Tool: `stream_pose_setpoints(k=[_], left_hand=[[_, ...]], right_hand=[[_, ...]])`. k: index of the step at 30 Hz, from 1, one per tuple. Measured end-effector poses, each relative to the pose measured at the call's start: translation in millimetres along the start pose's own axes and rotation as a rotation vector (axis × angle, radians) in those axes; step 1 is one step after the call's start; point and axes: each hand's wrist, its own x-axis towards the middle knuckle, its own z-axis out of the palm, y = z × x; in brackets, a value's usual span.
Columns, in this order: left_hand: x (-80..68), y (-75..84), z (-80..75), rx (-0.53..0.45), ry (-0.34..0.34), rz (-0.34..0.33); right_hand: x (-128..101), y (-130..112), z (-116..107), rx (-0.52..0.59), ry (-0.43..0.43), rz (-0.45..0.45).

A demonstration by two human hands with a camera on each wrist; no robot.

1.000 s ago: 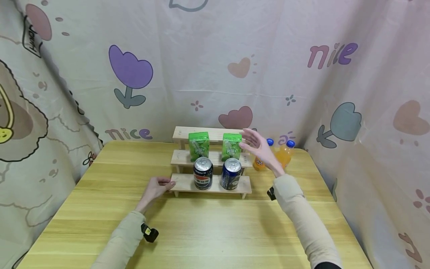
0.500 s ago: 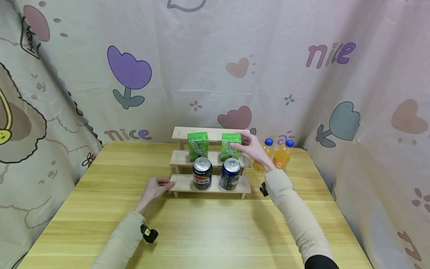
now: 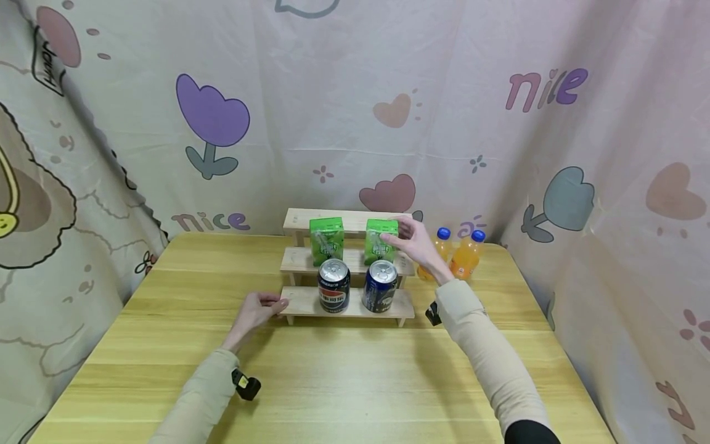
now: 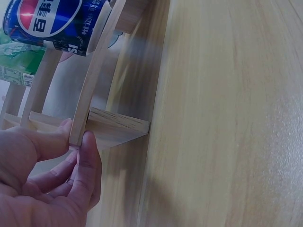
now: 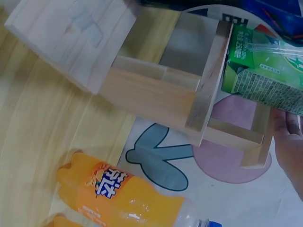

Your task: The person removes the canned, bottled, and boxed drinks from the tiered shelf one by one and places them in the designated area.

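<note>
While the left hand point(image 3: 256, 310) is pinching the pale three-step wooden rack point(image 3: 302, 301) at its left end, frame centre, the right hand point(image 3: 417, 244) is grasping the right green rectangular juice carton point(image 3: 379, 242). Two orange soda bottles point(image 3: 465, 254) are standing just right.

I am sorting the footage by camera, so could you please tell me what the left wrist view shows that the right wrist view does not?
Only the left wrist view shows the left hand, its thumb and fingers pinching the lowest step's end of the wooden stepped rack, and a blue cola can on that step.

Only the right wrist view shows an orange soda bottle beside the rack, the flower-print cloth, and an edge of the right hand next to a green juice carton.

Both show the rack, a green carton and the wooden table.
</note>
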Motion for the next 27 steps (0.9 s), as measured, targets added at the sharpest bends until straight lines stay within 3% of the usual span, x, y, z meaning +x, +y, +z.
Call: stream_pose_setpoints(k=[3, 11, 20, 27], left_hand=[[-0.3, -0.2, -0.5, 0.008, 0.000, 0.003], [-1.2, 0.4, -1.8, 0.001, -0.006, -0.004], [-0.6, -0.4, -1.3, -0.005, -0.013, -0.003], [-1.3, -1.0, -1.1, -0.002, -0.016, 0.003]], right_hand=[[-1, -2, 1, 0.040, 0.010, -0.004], [-8, -10, -4, 0.173, 0.045, -0.117], [-23, -16, -20, 0.274, 0.113, -0.148], [-38, -4, -41, 0.375, 0.137, -0.224]])
